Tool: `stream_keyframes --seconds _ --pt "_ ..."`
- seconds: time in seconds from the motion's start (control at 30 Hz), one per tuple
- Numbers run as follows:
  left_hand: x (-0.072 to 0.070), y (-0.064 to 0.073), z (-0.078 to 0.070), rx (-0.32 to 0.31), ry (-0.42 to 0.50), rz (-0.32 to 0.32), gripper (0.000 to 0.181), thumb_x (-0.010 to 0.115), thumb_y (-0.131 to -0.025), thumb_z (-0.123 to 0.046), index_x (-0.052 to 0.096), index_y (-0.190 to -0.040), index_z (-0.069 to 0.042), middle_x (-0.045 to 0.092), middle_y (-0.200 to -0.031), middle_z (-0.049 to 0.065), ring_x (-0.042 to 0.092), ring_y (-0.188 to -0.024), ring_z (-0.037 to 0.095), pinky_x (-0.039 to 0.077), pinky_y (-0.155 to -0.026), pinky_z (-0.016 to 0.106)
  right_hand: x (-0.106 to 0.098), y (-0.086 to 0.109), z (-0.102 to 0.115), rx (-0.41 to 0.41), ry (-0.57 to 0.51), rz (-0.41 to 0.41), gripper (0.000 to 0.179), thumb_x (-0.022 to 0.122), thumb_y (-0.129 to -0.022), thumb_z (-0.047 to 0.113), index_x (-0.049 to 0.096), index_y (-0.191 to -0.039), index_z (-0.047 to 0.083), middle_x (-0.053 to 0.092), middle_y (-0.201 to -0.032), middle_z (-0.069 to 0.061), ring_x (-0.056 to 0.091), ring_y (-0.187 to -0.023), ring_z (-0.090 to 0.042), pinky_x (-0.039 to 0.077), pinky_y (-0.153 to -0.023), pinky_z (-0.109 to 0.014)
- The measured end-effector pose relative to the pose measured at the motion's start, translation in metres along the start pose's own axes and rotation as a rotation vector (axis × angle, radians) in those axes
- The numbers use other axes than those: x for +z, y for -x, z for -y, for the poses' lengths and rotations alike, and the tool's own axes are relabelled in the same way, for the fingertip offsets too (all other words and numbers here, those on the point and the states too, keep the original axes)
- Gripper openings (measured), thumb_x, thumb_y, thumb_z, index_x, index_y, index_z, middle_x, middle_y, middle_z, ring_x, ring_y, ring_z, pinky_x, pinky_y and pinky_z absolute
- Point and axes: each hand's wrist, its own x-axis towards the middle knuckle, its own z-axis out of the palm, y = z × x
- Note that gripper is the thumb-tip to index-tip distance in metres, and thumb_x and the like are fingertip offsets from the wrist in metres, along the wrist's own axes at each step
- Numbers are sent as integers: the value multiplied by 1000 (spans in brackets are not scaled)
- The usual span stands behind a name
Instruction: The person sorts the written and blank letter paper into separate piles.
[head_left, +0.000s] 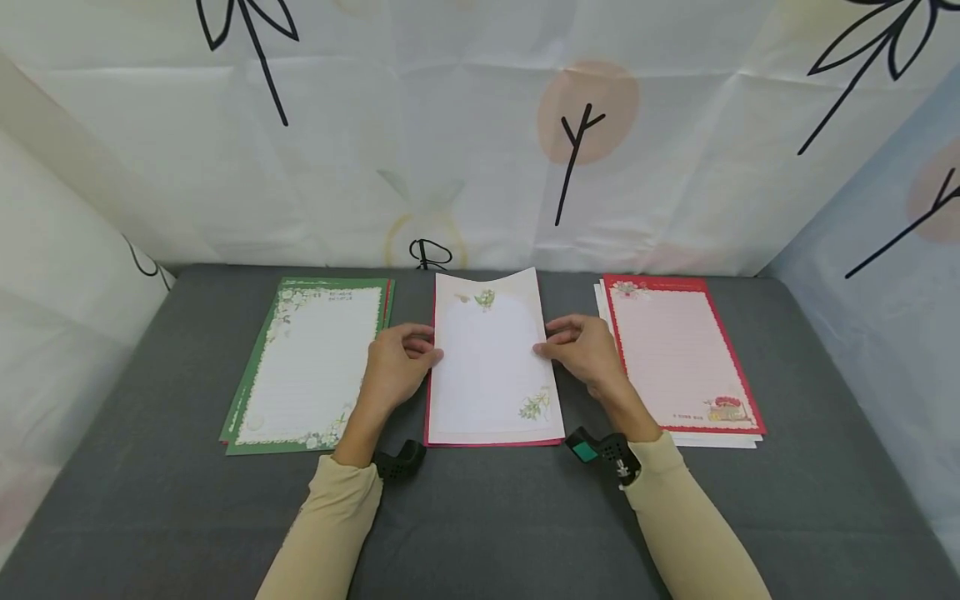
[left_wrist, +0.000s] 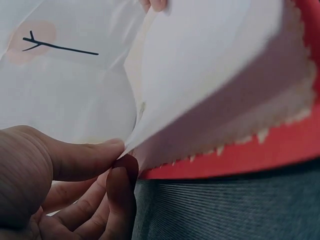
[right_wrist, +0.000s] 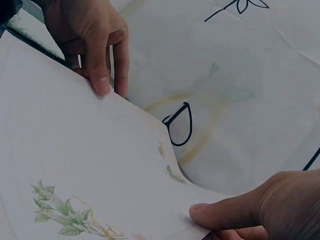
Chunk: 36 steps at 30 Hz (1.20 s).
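Observation:
A white sheet of writing paper [head_left: 491,367] with a pale border and small green plant prints is in the middle of the head view. My left hand [head_left: 397,367] pinches its left edge between thumb and fingers. At the opposite edge, my right hand [head_left: 588,354] pinches the paper with the thumb on top. The sheet bows upward at its far end. In the left wrist view it is lifted apart from a red-bordered sheet [left_wrist: 240,157] below, which is mostly hidden in the head view. Green print [right_wrist: 62,215] shows near my right hand.
Green-bordered sheets [head_left: 315,375] lie in a slightly fanned stack at left. At right, a red-bordered lined sheet [head_left: 678,358] lies over white paper [head_left: 716,442]. A dark grey cloth [head_left: 480,525] covers the table; a patterned white curtain [head_left: 465,142] hangs behind.

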Motion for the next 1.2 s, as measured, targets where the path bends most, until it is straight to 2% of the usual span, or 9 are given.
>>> stream_keyframes --seconds 0.13,0.3,0.43,0.63,0.8,1.03,1.2 --pt "1 0 0 -3 23 0 33 73 -91 -2 68 -123 5 74 -93 17 72 -83 29 57 -70 39 -2 2 0 8 19 -14 24 80 -86 6 72 -104 -7 74 -84 -14 69 -68 -19 53 -62 -29" --pt "1 0 -2 10 68 -37 32 74 -91 -2 69 -122 3 74 -92 16 72 -78 28 54 -62 29 -4 4 2 -33 65 -61 19 79 -88 9 74 -101 -4 74 -87 -15 68 -72 -19 54 -64 -27" --pt "-1 0 -5 29 165 -64 30 74 -91 -1 70 -121 2 73 -95 18 72 -78 27 54 -63 24 -10 3 6 -67 -29 -47 21 75 -92 9 72 -105 -8 73 -89 -15 67 -75 -17 56 -67 -28" --pt "-13 0 -10 35 370 -57 27 72 -93 0 70 -120 4 70 -100 20 70 -79 14 58 -72 31 -22 3 13 -57 -256 41 31 68 -98 10 64 -118 -14 71 -86 3 62 -81 -11 52 -74 -29" --pt "-24 3 -20 51 459 -62 28 72 -93 2 68 -120 7 70 -99 18 69 -77 9 59 -75 31 -28 9 25 -54 -369 66 32 66 -99 7 61 -121 -17 72 -85 7 63 -78 -9 50 -74 -28" --pt "-29 7 -30 68 507 -44 30 71 -93 2 67 -122 7 71 -96 9 70 -79 9 59 -77 35 -35 15 31 -103 -409 74 31 64 -100 6 60 -119 -17 73 -87 6 65 -77 -10 52 -71 -24" --pt "-18 7 -41 91 519 -19 29 71 -93 3 67 -122 7 71 -97 14 70 -77 9 59 -75 31 -50 17 26 -105 -367 50 34 65 -100 8 59 -122 -17 72 -89 7 67 -78 -8 54 -71 -23"
